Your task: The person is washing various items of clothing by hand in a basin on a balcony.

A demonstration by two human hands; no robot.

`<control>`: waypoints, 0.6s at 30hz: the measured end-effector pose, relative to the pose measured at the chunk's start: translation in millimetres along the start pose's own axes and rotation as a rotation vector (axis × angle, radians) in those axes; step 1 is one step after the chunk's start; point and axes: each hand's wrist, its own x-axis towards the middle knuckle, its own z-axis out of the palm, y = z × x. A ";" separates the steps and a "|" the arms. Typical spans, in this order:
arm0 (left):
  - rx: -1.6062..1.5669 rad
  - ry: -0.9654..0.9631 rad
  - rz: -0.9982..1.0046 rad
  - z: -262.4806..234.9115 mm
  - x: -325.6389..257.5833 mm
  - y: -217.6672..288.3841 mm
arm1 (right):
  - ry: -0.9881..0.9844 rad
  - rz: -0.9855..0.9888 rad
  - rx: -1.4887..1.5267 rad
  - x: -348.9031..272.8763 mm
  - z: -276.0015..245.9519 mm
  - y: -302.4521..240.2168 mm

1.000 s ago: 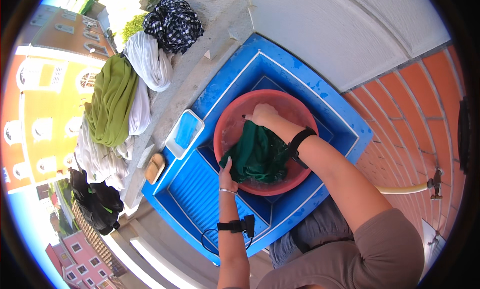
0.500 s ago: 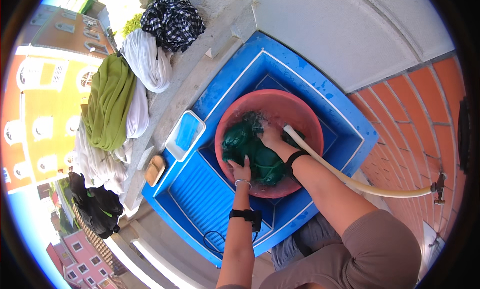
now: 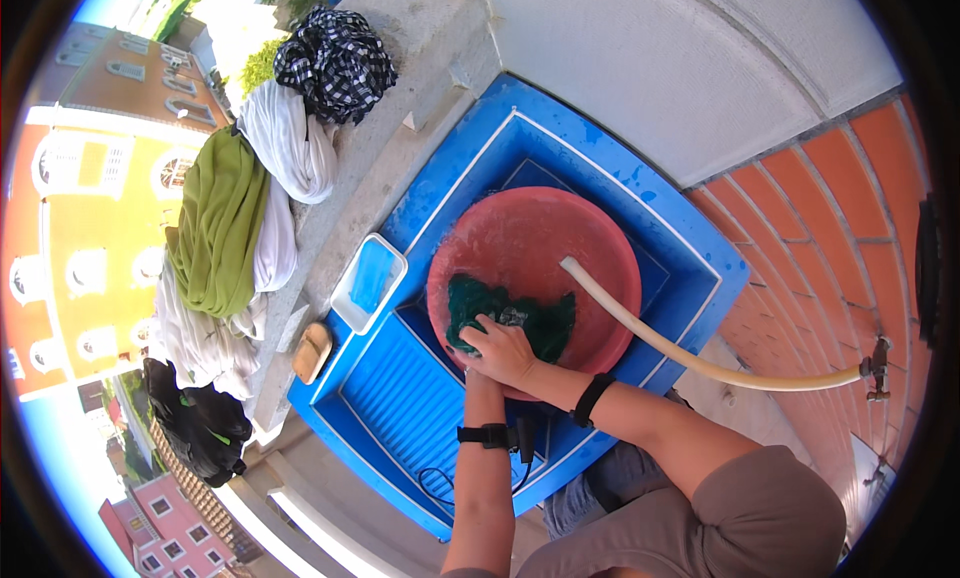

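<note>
A dark green wet cloth (image 3: 550,325) lies bunched in water in the round red basin (image 3: 610,240), toward its near left side. My right hand (image 3: 498,348) is closed on the near left part of the cloth, fingers curled at the basin's near left rim. It crosses over my left hand, whose fingers are hidden under it; the left wrist (image 3: 482,386) shows just below. To the right of the cloth, the end of a cream hose (image 3: 620,311) hangs over the basin.
The basin stands in a blue sink (image 3: 682,290) with a ribbed washboard (image 3: 400,398). A white tray (image 3: 392,281) and a brown scrubbing brush (image 3: 312,353) sit on its left edge. Several garments, one olive green (image 3: 215,223), drape over the ledge. The hose joins a wall tap (image 3: 877,369).
My right hand has moved left and nearer, from the middle of the basin onto my left hand. The green cloth has drawn together toward the near side, baring more of the basin.
</note>
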 end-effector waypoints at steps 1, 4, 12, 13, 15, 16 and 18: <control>0.023 0.074 -0.027 4.1 4.0 3.5 | -0.011 -0.062 0.019 2.9 0.8 6.7; 0.119 0.323 -0.144 25.2 6.0 9.7 | -0.110 0.021 -0.003 22.3 5.2 29.8; 0.244 0.309 0.012 28.2 -30.0 43.8 | 0.072 0.551 -0.175 66.4 -10.7 106.0; 0.244 0.313 0.018 20.8 -31.0 43.1 | 0.067 0.547 -0.170 62.1 -7.9 102.3; 1.100 0.366 0.211 9.3 -30.9 27.7 | -0.186 0.463 -0.291 43.1 -6.8 89.3; 1.613 0.451 0.440 7.9 -26.8 14.8 | -0.284 0.447 -0.334 33.6 -5.8 84.1; 1.681 0.395 0.311 5.7 -23.8 1.3 | -0.309 0.343 -0.420 15.5 -4.7 90.3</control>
